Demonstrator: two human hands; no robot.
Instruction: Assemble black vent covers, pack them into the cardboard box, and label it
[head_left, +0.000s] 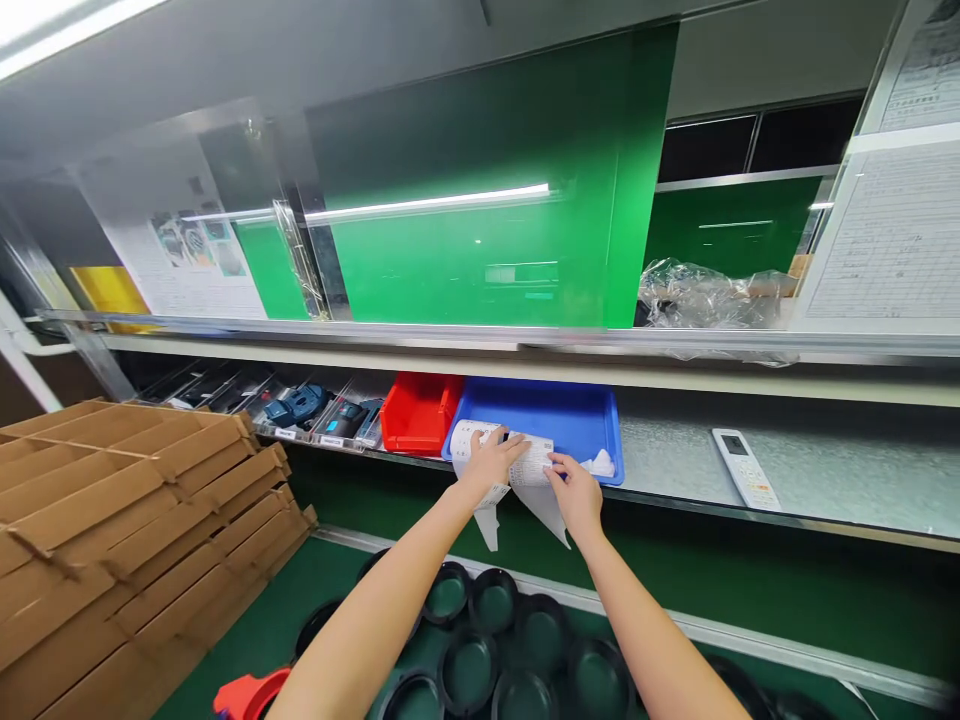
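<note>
Two white label rolls lie side by side at the front of a blue tray (541,400) on the shelf: a left label roll (466,438) and a right label roll (534,462) with small dark print. My left hand (489,464) reaches over both, its fingers holding the right roll near its left end. At that roll's right edge, the thumb and fingers of my right hand (576,494) pinch a label. White backing strips (541,508) hang over the shelf edge below. Crumpled white paper (600,464) sits in the tray's front right corner.
Left of the tray stand a red bin (420,412) and clear compartments with dark blue parts (298,405). A white remote control (745,468) lies on the shelf at right. Below are several black rings (469,672), stacked cardboard dividers (135,530) and a red object (251,692).
</note>
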